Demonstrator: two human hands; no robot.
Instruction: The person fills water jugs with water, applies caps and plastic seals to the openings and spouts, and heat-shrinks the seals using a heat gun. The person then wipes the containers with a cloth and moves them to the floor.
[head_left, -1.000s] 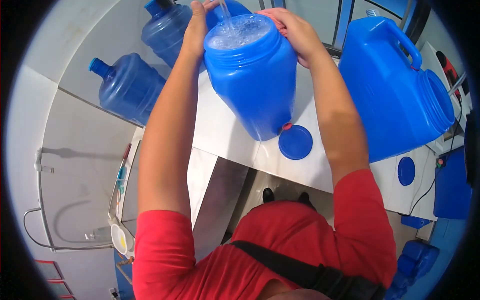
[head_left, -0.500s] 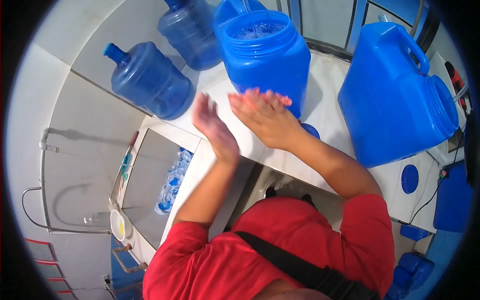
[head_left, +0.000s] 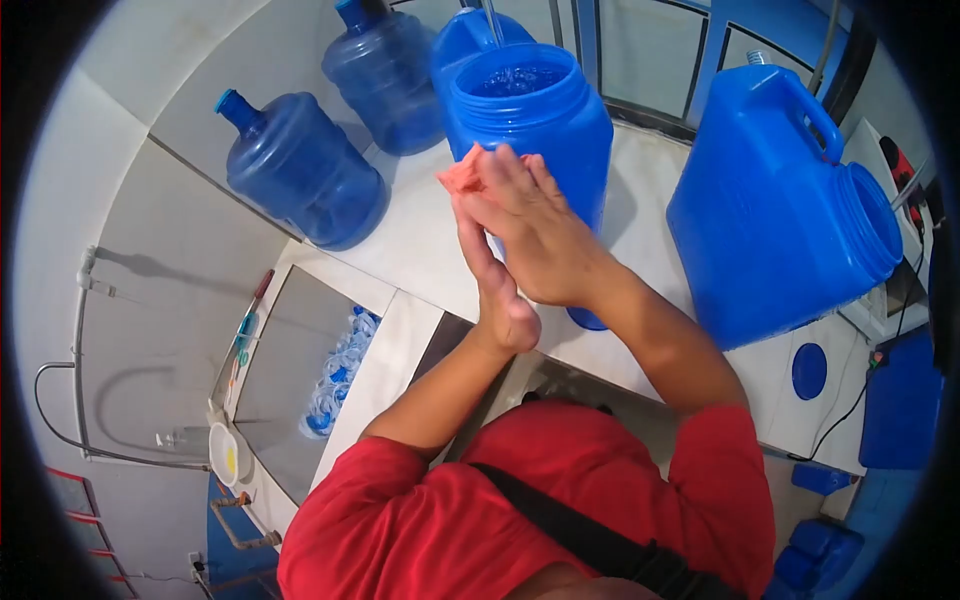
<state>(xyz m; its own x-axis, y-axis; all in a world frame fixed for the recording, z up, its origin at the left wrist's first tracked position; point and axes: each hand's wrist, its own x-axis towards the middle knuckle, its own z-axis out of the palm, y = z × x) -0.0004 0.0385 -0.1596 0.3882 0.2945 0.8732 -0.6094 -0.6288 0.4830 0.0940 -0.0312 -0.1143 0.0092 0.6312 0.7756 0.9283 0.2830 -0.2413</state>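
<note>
Both my hands meet in front of a big blue jug (head_left: 545, 140) with a wide open mouth. My right hand (head_left: 550, 240) holds an orange-pink cloth (head_left: 462, 172) against its palm, fingers stretched along it. Below and to the left, my left hand (head_left: 500, 295) is held upright and flat, its fingers straight and reaching up to the cloth. Its fingertips are partly hidden behind the cloth and the right hand. Water runs from a thin clear tube (head_left: 492, 22) into the jug's mouth.
Two clear blue water bottles (head_left: 305, 175) stand at the back left. Another large blue jug (head_left: 765, 200) is on the right, by a round blue lid (head_left: 809, 371). A recess at left holds several blue-and-clear caps (head_left: 345, 375). A white bowl (head_left: 226, 455) sits at its edge.
My left hand has moved right and up to meet the right hand; they were apart before. The cloth now shows more at the left of my right fingers. The view has shifted slightly.
</note>
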